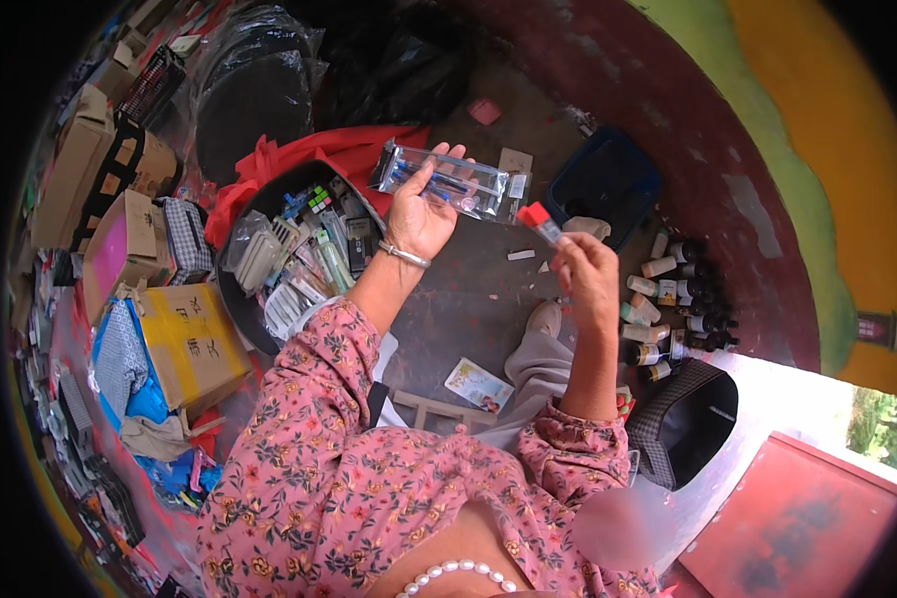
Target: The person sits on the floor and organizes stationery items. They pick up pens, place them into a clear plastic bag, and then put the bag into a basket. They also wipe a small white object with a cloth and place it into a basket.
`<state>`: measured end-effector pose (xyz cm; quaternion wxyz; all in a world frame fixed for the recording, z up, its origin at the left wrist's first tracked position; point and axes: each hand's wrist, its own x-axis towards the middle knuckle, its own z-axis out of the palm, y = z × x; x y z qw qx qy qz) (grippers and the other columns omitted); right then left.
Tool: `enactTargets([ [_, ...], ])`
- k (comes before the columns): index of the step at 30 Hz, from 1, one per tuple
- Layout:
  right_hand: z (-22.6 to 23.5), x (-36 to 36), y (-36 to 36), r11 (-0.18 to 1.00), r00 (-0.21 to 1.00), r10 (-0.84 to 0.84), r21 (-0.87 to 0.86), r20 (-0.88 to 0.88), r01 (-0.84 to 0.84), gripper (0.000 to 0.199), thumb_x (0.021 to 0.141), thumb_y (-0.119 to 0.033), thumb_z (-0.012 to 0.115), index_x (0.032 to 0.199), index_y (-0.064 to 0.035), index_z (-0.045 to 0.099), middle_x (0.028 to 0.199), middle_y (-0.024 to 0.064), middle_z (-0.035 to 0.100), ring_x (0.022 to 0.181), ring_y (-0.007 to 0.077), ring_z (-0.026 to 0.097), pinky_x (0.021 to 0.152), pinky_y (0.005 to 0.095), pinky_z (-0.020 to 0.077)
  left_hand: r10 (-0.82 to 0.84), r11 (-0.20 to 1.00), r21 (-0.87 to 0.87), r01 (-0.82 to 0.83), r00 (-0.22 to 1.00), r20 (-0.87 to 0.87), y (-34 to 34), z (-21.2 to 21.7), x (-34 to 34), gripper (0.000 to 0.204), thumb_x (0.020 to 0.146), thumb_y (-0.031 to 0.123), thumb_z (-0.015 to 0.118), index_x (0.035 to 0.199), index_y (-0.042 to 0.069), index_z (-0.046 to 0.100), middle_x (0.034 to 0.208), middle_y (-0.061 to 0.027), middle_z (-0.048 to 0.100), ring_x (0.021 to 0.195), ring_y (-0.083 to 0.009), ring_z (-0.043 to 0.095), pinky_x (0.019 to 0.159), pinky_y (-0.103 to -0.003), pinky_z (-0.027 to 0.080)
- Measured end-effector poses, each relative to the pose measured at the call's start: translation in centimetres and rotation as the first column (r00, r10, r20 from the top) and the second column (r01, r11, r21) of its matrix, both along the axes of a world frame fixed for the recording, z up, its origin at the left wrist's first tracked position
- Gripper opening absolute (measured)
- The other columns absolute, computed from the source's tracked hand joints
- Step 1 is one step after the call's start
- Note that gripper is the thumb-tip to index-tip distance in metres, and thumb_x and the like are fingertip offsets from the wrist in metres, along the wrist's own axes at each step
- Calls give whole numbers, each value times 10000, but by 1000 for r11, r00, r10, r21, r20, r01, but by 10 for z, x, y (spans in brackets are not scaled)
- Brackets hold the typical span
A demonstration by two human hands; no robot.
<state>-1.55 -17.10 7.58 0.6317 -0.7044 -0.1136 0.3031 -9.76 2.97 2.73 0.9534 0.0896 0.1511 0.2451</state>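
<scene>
My left hand is palm up with its thumb over a clear plastic packet of pens; dark and blue pens show through the film. Between the fingertips of my right hand is a small item with a red end and a clear or greyish body, its exact kind too small to make out. The two hands are apart, the right one lower than the packet. Left of my left hand stands a round black tub, filled with packaged stationery and a small colored puzzle cube.
Cardboard boxes and bags crowd the left side. A blue plastic basket and several bottles line the wall at right. A dark checked container sits near my right elbow. A printed booklet lies by my feet.
</scene>
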Motion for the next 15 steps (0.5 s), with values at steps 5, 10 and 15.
enactTargets([
  [5, 18, -4, 5, 970, 997, 67, 235, -40, -56, 184, 822, -142, 515, 853, 30, 572, 600, 9, 521, 436, 27, 396, 393, 157, 288, -96, 995, -38, 97, 995, 35, -11, 1, 2, 351, 835, 18, 408, 1185, 48, 393, 1241, -148, 416, 1153, -334, 388, 955, -464, 339],
  [10, 15, -8, 11, 996, 997, 62, 57, 46, -65, 193, 828, -141, 511, 927, 8, 583, 619, 8, 524, 469, 35, 422, 405, 167, 316, -150, 988, -17, 152, 986, 72, -16, 5, 1, 378, 843, 53, 407, 1218, 46, 358, 1266, -144, 388, 1167, -349, 365, 956, -492, 327],
  [15, 14, -6, 5, 1000, 986, -20, -6, 167, 21, 210, 845, -134, 483, 954, 26, 563, 606, 8, 508, 431, 34, 396, 382, 155, 306, -219, 973, -38, 230, 959, 182, -13, 5, 1, 376, 866, 167, 403, 1222, 52, 369, 1291, -113, 365, 1198, -347, 319, 960, -522, 296],
])
